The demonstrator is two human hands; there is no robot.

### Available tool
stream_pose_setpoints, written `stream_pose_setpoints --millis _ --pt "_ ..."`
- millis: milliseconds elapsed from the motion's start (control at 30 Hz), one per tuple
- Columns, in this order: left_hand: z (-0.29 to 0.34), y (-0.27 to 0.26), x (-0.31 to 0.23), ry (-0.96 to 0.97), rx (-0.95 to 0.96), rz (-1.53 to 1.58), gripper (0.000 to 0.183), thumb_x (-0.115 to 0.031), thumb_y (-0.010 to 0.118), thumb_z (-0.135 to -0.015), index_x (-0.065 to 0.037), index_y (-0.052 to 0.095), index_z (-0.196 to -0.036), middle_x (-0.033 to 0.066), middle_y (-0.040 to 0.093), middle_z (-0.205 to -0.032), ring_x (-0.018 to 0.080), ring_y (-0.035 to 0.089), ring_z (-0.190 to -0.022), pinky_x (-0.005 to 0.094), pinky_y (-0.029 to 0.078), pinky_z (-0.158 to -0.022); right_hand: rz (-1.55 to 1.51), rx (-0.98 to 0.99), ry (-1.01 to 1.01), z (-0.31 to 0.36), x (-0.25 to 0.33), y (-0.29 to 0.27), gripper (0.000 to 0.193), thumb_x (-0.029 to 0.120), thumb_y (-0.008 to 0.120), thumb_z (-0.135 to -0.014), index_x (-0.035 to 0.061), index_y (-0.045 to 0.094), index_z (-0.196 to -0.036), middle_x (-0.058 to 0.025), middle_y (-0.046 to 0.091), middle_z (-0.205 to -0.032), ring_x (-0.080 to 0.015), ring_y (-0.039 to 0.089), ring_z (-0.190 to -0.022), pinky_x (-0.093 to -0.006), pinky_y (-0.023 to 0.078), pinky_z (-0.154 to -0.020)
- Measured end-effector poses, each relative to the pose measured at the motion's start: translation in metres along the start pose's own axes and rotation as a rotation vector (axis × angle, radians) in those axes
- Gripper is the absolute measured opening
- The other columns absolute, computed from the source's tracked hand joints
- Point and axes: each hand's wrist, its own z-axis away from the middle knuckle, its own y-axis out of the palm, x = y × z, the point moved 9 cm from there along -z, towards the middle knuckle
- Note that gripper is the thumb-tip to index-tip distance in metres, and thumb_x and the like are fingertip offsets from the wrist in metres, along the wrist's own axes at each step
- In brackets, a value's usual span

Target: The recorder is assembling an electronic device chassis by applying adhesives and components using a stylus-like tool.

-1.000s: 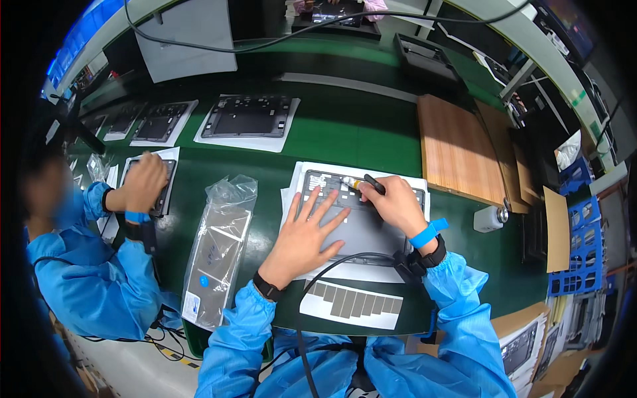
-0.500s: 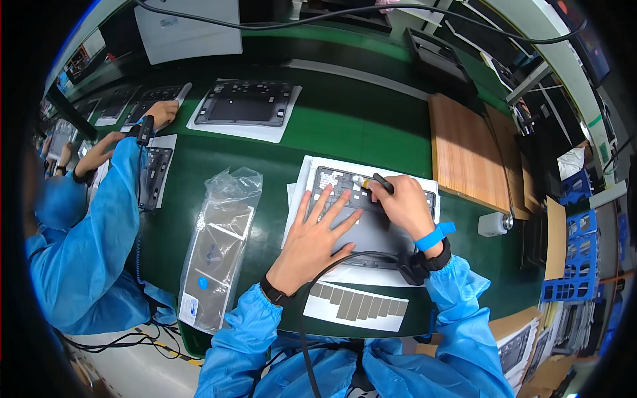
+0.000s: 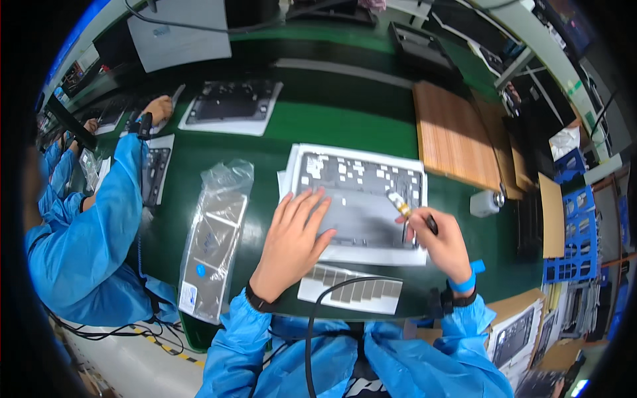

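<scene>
A dark grey laptop cover panel with several small white patches along its far part lies before me on white sheets. My left hand rests palm down over the panel's near left corner, fingers stretched out and holding nothing. Closed around the handle of a small brush is my right hand. The brush has a dark handle, a yellowish band and pale bristles. Its tip points to the far left, over the right part of the panel; whether it touches the surface I cannot tell.
A clear bag with grey strips lies to the left. Near the table edge is a card of grey adhesive pieces. Wooden boards and a white bottle stand right. A co-worker's sleeve is at left; another panel lies behind.
My right hand has carried the brush to the right and toward me, off the panel's far middle. My left hand has drawn back toward the near left, its fingers closer together. The view has shifted slightly.
</scene>
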Motion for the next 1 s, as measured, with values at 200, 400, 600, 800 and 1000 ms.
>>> stream_pose_setpoints --millis 200,400,600,800,1000 --pt "0.078 0.077 -0.063 -0.429 0.299 1.454 0.051 -0.039 0.049 -0.104 0.001 0.052 -0.136 0.0101 0.058 -0.135 0.0199 0.057 -0.116 0.0312 0.044 -0.098 -0.149 -0.039 -0.303 0.086 0.010 0.103 0.026 -0.005 0.058 -0.076 -0.0006 0.062 -0.102 -0.0185 0.065 -0.083 -0.0350 0.064 -0.075 -0.0411 0.050 -0.067" --pt "0.110 0.060 -0.036 -0.314 -0.094 1.177 0.034 -0.026 0.047 -0.104 0.000 0.063 -0.089 0.0190 0.063 -0.125 0.0327 0.055 -0.125 0.0485 0.037 -0.109 0.100 -0.317 -0.495 0.117 0.008 0.068 0.016 0.008 0.056 -0.083 0.0010 0.063 -0.096 -0.0173 0.064 -0.079 -0.0390 0.063 -0.076 -0.0458 0.050 -0.067" --pt "0.130 0.069 -0.069 0.189 0.311 -0.026 0.036 -0.019 0.071 -0.077 -0.016 0.066 -0.112 0.0055 0.048 -0.147 0.0349 0.037 -0.141 0.0533 0.030 -0.115 -0.539 -0.099 0.234 0.140 -0.119 0.066 0.018 0.019 0.059 -0.099 0.0039 0.066 -0.093 -0.0020 0.065 -0.076 -0.0049 0.060 -0.067 -0.0205 0.046 -0.056" --pt "0.133 0.096 -0.076 0.162 0.380 -0.162 0.053 -0.027 0.071 -0.082 -0.030 0.059 -0.134 0.0022 0.041 -0.151 0.0317 0.035 -0.141 0.0527 0.030 -0.116 -0.709 -0.020 0.204 0.138 -0.119 0.094 0.010 0.009 0.065 -0.095 -0.0003 0.064 -0.100 -0.0049 0.068 -0.083 -0.0069 0.060 -0.065 -0.0206 0.048 -0.055" --pt "0.125 0.102 -0.074 0.137 0.306 -0.106 0.050 -0.030 0.071 -0.083 -0.029 0.061 -0.132 0.0049 0.048 -0.142 0.0310 0.038 -0.138 0.0544 0.029 -0.116 -0.791 -0.203 0.209 0.130 -0.142 0.097 0.018 0.004 0.070 -0.091 -0.0046 0.067 -0.107 -0.0110 0.071 -0.090 -0.0148 0.070 -0.078 -0.0229 0.054 -0.061"
